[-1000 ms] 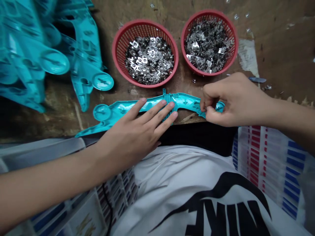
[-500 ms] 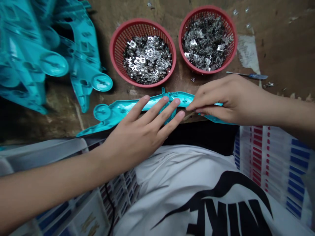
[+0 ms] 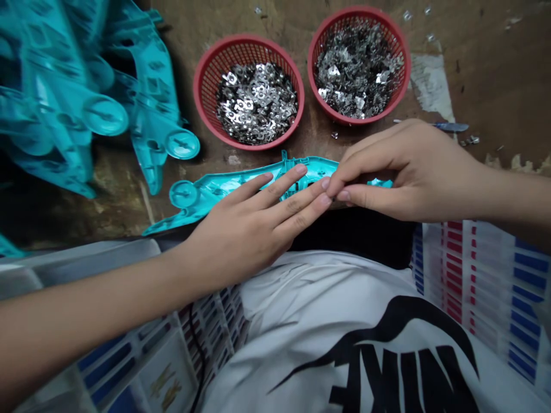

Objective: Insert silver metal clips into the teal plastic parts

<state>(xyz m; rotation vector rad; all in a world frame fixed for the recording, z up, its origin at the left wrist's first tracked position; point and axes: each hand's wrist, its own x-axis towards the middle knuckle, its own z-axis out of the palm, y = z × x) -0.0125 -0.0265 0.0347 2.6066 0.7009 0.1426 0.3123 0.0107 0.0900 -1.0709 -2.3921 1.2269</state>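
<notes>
A long curved teal plastic part lies along the table's near edge, with a round disc at its left end. My left hand reaches across its middle, palm down and fingers stretched out. Two of that hand's fingertips meet the fingertips of my right hand. The right thumb and forefinger are pinched together over the part's right half; whatever they hold, if anything, is too small or hidden to tell. My hands cover much of the part's middle and right side.
Behind the part stand two red mesh baskets, the left one and the right one, both full of small metal clips. More teal parts are heaped at left. A small screwdriver and loose clips lie at right. Plastic crates flank my lap.
My left fingers have shifted slightly right and drawn closer together, so their tips now meet the right fingertips. The right hand stays pinched at nearly the same place.
</notes>
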